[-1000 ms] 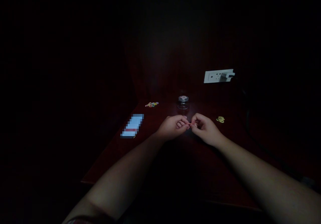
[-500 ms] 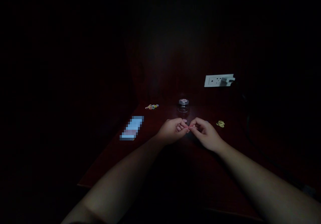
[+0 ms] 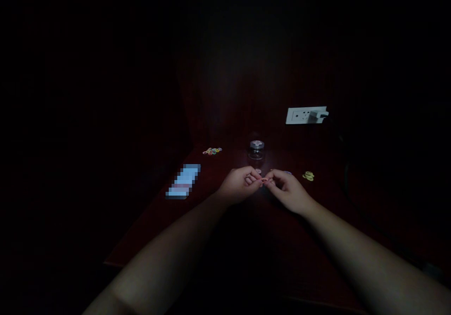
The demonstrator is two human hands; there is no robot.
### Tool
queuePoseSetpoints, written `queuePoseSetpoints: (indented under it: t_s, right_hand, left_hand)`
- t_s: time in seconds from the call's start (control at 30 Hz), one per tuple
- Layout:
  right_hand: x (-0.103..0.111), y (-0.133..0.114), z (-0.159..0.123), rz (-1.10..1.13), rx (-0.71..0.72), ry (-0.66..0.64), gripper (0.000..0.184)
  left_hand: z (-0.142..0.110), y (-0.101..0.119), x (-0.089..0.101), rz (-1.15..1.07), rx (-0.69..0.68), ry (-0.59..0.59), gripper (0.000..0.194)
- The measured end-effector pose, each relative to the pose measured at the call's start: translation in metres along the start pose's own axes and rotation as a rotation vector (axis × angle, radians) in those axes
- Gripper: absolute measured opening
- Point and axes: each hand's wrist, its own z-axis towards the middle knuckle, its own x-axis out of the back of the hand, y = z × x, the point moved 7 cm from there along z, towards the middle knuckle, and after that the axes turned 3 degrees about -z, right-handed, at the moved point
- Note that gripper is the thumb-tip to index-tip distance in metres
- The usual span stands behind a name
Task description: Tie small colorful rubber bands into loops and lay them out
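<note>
Between my two hands is a small pink elastic band (image 3: 264, 180), pinched at both sides. My left hand (image 3: 241, 183) grips its left end with thumb and forefinger. On the other side, the thumb and forefinger of my right hand (image 3: 286, 189) close on its right end. Just behind the fingertips a pale pink band (image 3: 258, 170) lies on the dark red table. Part of a bluish band (image 3: 288, 172) shows past my right hand. To the right is a little heap of yellow bands (image 3: 308, 176).
A clear round jar (image 3: 256, 151) with a lid stands behind my hands. Mixed coloured bands (image 3: 212, 151) lie at the back left, a blurred-out phone-like slab (image 3: 183, 181) in front of them. A wall socket (image 3: 306, 115) holds a plug, its dark cable running down the right side.
The pink band now shows as an open loop between my fingertips, where before only a thin bit was visible. My fingers have shifted slightly; the view has moved a little.
</note>
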Motion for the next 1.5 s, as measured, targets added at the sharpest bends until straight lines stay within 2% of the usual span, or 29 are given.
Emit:
queuePoseSetpoints:
  t_s: [0.27, 0.43, 0.6, 0.8, 0.93, 1.2, 1.5]
  right_hand:
    - [0.003, 0.002, 0.000, -0.054, -0.009, 0.014, 0.017]
    - [-0.002, 0.003, 0.000, -0.077, -0.003, -0.049, 0.020]
    - [-0.006, 0.004, 0.000, -0.067, -0.003, -0.097, 0.023]
    - [-0.019, 0.019, -0.005, -0.044, -0.161, -0.231, 0.021]
    - [-0.027, 0.024, -0.009, -0.021, -0.182, -0.319, 0.019]
    - [-0.028, 0.026, -0.011, -0.009, -0.205, -0.343, 0.016]
    - [-0.033, 0.017, -0.012, 0.071, -0.204, -0.385, 0.011]
  left_hand:
    - [0.000, 0.000, -0.001, -0.009, 0.030, -0.002, 0.018]
    - [-0.001, -0.007, -0.005, -0.008, 0.108, -0.097, 0.019]
    - [-0.003, -0.011, -0.007, 0.040, 0.127, -0.157, 0.020]
    - [-0.009, -0.013, -0.012, 0.118, 0.228, -0.296, 0.013]
    - [-0.011, -0.013, -0.012, 0.160, 0.270, -0.360, 0.016]
    - [-0.012, -0.014, -0.012, 0.219, 0.267, -0.416, 0.021]
    - [-0.015, -0.024, -0.014, 0.335, 0.292, -0.474, 0.024]
